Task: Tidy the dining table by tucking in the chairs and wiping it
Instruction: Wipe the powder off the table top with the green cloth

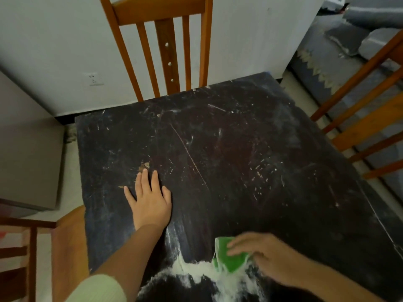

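At the near edge of the dark table [229,149], the right hand [266,256] grips a green sponge [232,256], its fingers curled over the top, on a smear of white foam [207,272]. The left hand [150,201] lies flat on the table, fingers straight, holding nothing. Further away, one wooden chair [161,46] stands tucked at the far edge, another chair [359,118] at the right.

Your table [229,149] has a dark, dull top, badly scratched, with pale scuffs and a chipped patch showing brown underneath. White powdery smears (or foam, hard to tell) streak its near edge. The sponge [234,255] under your right hand [268,258] looks soft and bright green. The chairs [161,46] are smooth, orange-brown varnished wood. Your sleeve [98,289] is cream ribbed knit.
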The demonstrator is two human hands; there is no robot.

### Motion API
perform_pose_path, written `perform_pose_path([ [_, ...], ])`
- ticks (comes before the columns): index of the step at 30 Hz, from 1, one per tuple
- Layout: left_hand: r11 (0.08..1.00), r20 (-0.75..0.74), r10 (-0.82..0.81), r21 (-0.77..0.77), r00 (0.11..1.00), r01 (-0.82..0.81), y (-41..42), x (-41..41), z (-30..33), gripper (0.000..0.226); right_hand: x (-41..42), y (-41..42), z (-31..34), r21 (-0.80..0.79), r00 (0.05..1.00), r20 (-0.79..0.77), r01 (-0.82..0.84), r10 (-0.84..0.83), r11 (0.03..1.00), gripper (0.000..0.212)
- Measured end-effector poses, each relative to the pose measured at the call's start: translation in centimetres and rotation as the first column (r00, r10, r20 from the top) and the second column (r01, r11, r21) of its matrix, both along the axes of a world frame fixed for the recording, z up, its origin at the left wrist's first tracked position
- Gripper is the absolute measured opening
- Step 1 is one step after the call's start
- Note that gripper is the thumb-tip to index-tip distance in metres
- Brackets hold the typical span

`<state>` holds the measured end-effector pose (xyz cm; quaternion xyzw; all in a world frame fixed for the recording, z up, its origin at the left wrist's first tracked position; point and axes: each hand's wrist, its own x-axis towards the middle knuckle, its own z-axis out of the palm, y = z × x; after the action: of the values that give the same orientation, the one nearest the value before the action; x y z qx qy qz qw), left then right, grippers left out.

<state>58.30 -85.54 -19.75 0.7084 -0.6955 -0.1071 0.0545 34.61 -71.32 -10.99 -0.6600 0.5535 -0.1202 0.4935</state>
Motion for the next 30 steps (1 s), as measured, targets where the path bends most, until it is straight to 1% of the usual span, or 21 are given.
perform_pose_path([
  [1,1.0,0.002,0.001,-0.001,1.0,-0.001,0.0,0.0,0.0,0.052,-0.8,-1.9,0.4,0.017,0.998,0.037,0.052,-0.052,0.999,0.047],
  [2,1.0,0.004,-0.001,-0.006,1.0,0.001,0.0,-0.1,-0.1,0.052,-1.7,-4.4,0.8,-0.026,0.99,0.039,0.14,-0.139,0.99,0.04],
  [3,1.0,0.005,-0.001,-0.008,1.0,0.001,0.0,0.0,-0.1,0.052,-3.2,-7.2,0.6,-0.125,0.97,-0.001,0.243,-0.245,0.962,0.037],
  [5,1.0,0.007,0.002,-0.01,1.0,-0.002,-0.1,0.1,-0.2,0.052,-6.9,-12.9,-0.5,-0.336,0.9,-0.079,0.38,-0.428,0.862,0.044],
  [7,1.0,0.014,-0.003,-0.024,1.0,0.003,-0.1,0.0,-0.3,0.052,-10.4,-16.7,-2.0,-0.38,0.797,-0.153,0.498,-0.584,0.779,0.049],
  [8,1.0,0.013,0.003,-0.028,1.0,-0.002,0.0,0.1,-0.3,0.051,-11.3,-17.5,-3.2,-0.391,0.766,-0.212,0.503,-0.607,0.771,0.049],
  [9,0.999,0.012,0.003,-0.035,1.0,-0.003,-0.1,0.1,-0.3,0.051,-11.5,-17.4,-4.3,-0.395,0.758,-0.268,0.476,-0.594,0.786,0.048],
  [11,1.0,0.011,0.003,-0.03,1.0,-0.003,-0.1,0.0,-0.5,0.051,-10.1,-14.4,-6.1,-0.424,0.803,-0.324,0.349,-0.5,0.836,0.046],
  [13,1.0,0.002,0.005,-0.027,1.0,-0.005,-0.1,0.1,-0.5,0.051,-7.1,-9.4,-6.4,-0.444,0.884,-0.277,0.228,-0.375,0.866,0.049],
  [16,1.0,-0.008,0.008,-0.014,1.0,-0.008,0.0,0.0,-0.2,0.052,-2.7,-0.8,-5.0,-0.373,0.94,-0.266,0.105,-0.215,0.922,0.056],
  [17,1.0,-0.008,0.009,-0.007,1.0,-0.009,0.0,0.0,-0.1,0.052,-1.2,1.9,-4.2,-0.341,0.959,-0.236,0.071,-0.158,0.937,0.057],
  [19,1.0,-0.014,0.012,0.0,1.0,-0.012,0.0,0.0,0.1,0.052,0.1,4.5,-2.5,-0.212,0.982,-0.17,0.048,-0.085,0.976,0.055],
  [21,1.0,-0.017,0.013,0.002,1.0,-0.013,0.1,-0.1,0.1,0.052,-0.7,2.7,-0.4,-0.092,0.99,-0.062,0.121,-0.127,0.988,0.049],
  [22,1.0,-0.016,0.011,0.001,1.0,-0.011,0.1,-0.1,0.1,0.052,-1.7,0.6,0.3,-0.077,0.984,-0.047,0.167,-0.171,0.983,0.045],
  [23,1.0,-0.012,0.008,0.0,1.0,-0.008,0.1,0.0,0.1,0.052,-3.1,-1.6,0.5,-0.127,0.966,-0.045,0.249,-0.256,0.96,0.04],
  [24,1.0,-0.01,0.008,-0.001,1.0,-0.008,0.0,0.0,0.0,0.052,-5.0,-3.8,0.2,-0.19,0.92,-0.045,0.373,-0.388,0.908,0.04],
  [25,1.0,-0.009,0.008,-0.004,1.0,-0.008,-0.1,0.0,-0.1,0.052,-7.0,-5.8,-0.4,-0.237,0.856,-0.07,0.484,-0.512,0.842,0.042],
  [26,1.0,-0.004,0.004,-0.007,1.0,-0.004,0.0,0.1,-0.1,0.051,-8.8,-7.1,-1.3,-0.271,0.789,-0.122,0.556,-0.602,0.785,0.045],
  [28,1.0,0.0,0.0,-0.014,1.0,0.0,0.0,0.1,-0.3,0.051,-10.9,-7.7,-3.5,-0.34,0.706,-0.214,0.594,-0.675,0.729,0.047],
  [30,1.0,0.005,0.0,-0.014,1.0,0.0,-0.1,0.1,-0.4,0.052,-9.9,-6.0,-5.6,-0.418,0.703,-0.265,0.534,-0.661,0.735,0.048],
])
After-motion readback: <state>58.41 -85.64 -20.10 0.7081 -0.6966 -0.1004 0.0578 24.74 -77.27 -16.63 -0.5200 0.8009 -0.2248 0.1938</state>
